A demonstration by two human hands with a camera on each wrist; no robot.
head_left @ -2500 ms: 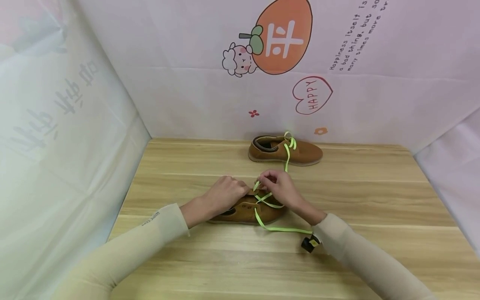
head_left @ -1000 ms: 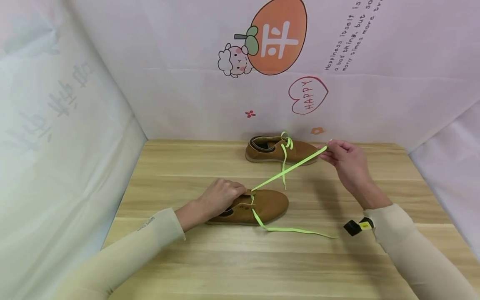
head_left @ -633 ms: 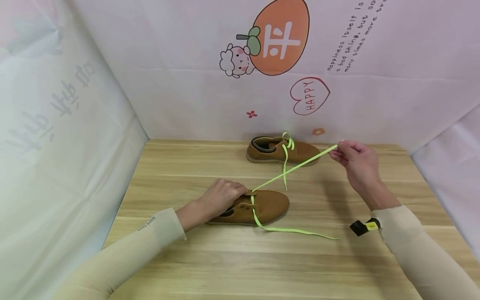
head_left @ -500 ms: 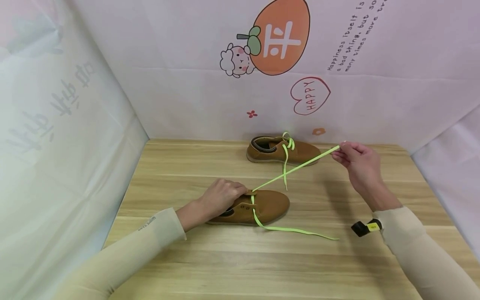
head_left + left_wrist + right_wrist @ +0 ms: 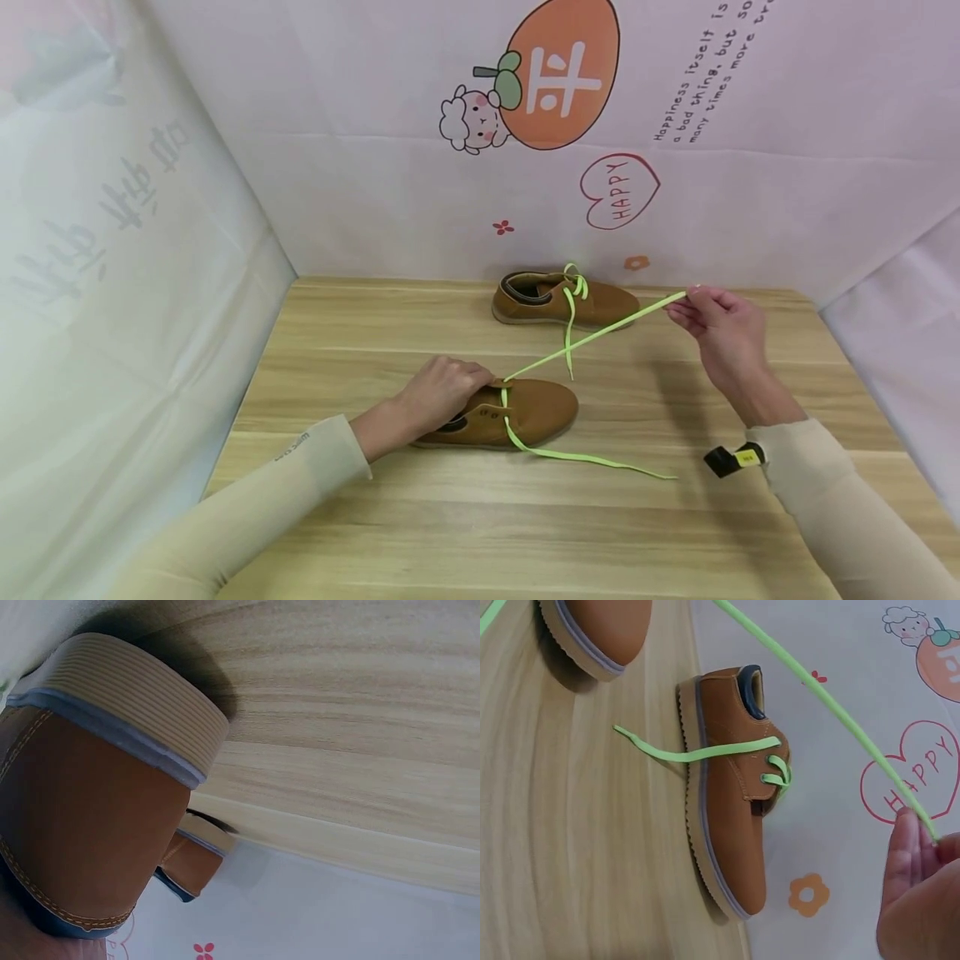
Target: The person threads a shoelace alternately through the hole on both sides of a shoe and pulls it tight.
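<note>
A brown shoe [image 5: 543,407] lies on the wooden table, its toe pointing right. My left hand [image 5: 441,392] grips its upper at the far eyelet flap; the left wrist view shows the shoe's heel [image 5: 90,817] close up. Between thumb and fingers, my right hand [image 5: 726,333] pinches the end of a yellow-green shoelace [image 5: 600,333]. That lace runs taut from the far flap up to the right, as the right wrist view also shows. One straight strip crosses between the flaps. The other lace end [image 5: 592,457] trails loosely over the table from the near flap.
A second brown shoe [image 5: 611,305] stands behind, near the white printed backdrop [image 5: 390,200]. It has a similar lace through its eyelets, one end hanging onto the table [image 5: 360,333] under the taut lace. A black wrist camera [image 5: 723,460] sits at my right cuff.
My right hand has gone from the eyelets far up to the right, drawing the lace through until taut; lately it barely moves. The lace's loop over the shoe has straightened. My left hand stays put.
</note>
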